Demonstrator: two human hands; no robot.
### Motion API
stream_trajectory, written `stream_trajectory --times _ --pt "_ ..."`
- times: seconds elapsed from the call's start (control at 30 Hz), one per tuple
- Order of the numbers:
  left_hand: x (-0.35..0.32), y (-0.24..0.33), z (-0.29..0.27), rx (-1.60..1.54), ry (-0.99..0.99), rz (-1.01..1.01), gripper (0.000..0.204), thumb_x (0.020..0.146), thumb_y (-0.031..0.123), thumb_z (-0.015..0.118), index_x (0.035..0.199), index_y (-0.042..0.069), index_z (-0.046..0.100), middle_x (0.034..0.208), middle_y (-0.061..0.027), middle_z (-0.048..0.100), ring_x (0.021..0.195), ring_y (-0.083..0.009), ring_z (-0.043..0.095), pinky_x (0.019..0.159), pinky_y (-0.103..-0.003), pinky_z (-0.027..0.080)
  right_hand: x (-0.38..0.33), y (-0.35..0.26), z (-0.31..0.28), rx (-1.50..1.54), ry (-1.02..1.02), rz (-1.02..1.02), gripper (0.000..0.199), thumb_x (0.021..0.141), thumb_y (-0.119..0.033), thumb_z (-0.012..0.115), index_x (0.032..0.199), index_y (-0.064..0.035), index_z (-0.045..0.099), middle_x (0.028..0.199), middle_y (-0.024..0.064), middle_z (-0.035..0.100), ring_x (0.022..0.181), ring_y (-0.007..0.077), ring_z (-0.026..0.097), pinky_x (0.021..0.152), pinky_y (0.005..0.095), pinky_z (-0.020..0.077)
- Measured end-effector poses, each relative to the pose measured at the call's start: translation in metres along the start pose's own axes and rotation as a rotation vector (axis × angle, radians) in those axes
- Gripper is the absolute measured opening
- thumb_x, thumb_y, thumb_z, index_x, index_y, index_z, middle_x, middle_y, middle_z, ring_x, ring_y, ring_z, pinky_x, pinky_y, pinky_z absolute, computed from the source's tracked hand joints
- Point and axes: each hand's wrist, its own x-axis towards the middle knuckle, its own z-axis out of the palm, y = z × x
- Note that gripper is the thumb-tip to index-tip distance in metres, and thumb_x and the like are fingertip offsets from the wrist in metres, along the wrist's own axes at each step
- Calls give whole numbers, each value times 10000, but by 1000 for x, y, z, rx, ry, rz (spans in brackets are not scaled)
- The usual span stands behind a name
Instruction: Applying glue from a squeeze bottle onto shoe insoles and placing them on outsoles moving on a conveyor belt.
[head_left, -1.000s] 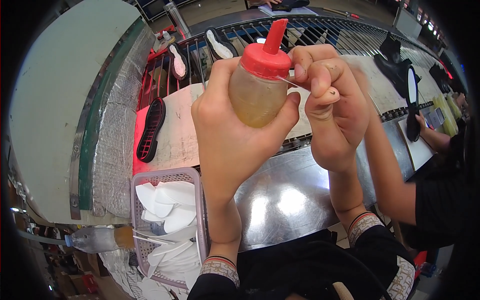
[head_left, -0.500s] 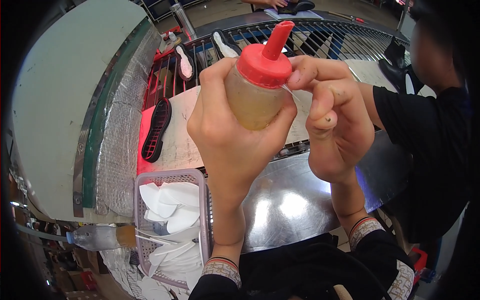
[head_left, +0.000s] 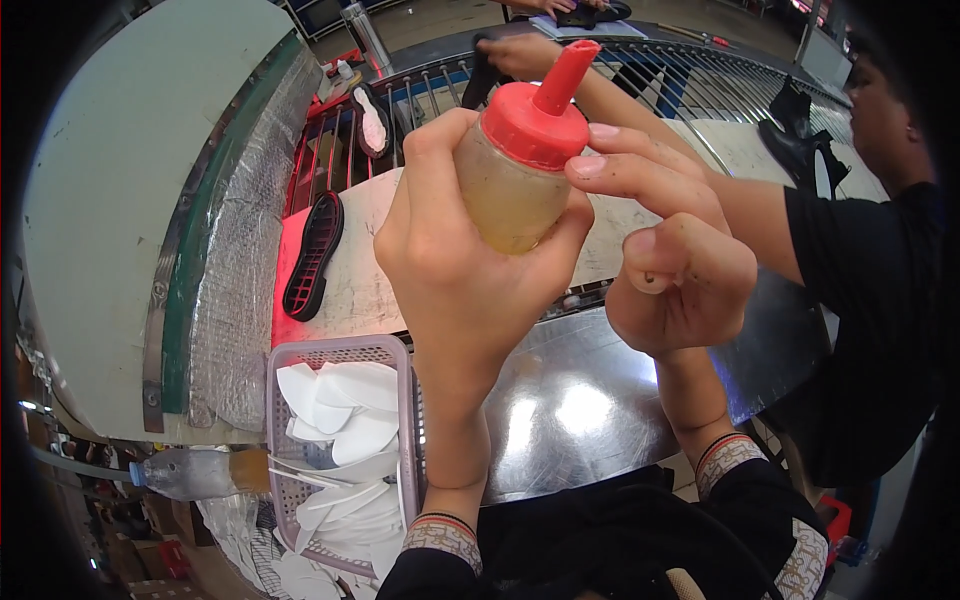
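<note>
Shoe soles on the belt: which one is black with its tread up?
The black sole lying on the pale belt left of the squeeze bottle; the other sole, farther back on the rollers, is light-coloured.

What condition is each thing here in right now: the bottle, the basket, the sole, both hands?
Squeeze bottle: upright, red cap on, part full.
Left hand: gripping the bottle.
Right hand: fingertips touching the red cap.
Basket: holding white insoles.
Black shoe sole: lying tread up.
</note>
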Motion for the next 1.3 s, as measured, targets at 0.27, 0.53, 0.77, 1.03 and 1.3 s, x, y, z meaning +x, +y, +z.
stream_trajectory --times 0.27,0.53,0.77,1.03,1.3 --pt "-1 0 4 7 0 -8 494 597 143 788 995 30 517 791 -134 606 673 -293 638 582 -349 509 -5 5 0 63 178 -10 125 795 74 556 886 22 489 834 156 619 776 257 622 693 337 534" --pt "-1 1 5 11 -18 -9 510 591 144 798 997 29 512 801 -134 601 674 -297 634 577 -354 505 -9 0 6 227 221 99 69 881 36 506 943 36 475 800 137 584 740 204 605 664 289 515" --pt "-2 -8 15 56 26 62 548 551 117 797 1011 38 510 832 -125 596 684 -311 621 573 -366 499 -4 -10 0 626 249 498 178 969 -190 440 1030 -26 401 796 115 547 698 173 548 683 303 495" --pt "-4 -11 22 73 4 89 550 547 111 782 1018 34 509 836 -126 598 695 -314 619 580 -368 500 3 -13 -4 1015 288 710 170 972 -206 441 1043 -56 404 778 59 490 658 144 502 602 243 455" --pt "-8 -21 28 39 -54 -37 492 620 162 774 1014 35 508 825 -133 603 692 -308 627 601 -366 506 3 -12 -18 1210 202 816 184 971 -180 447 1070 -28 416 866 86 485 729 145 500 629 230 450"
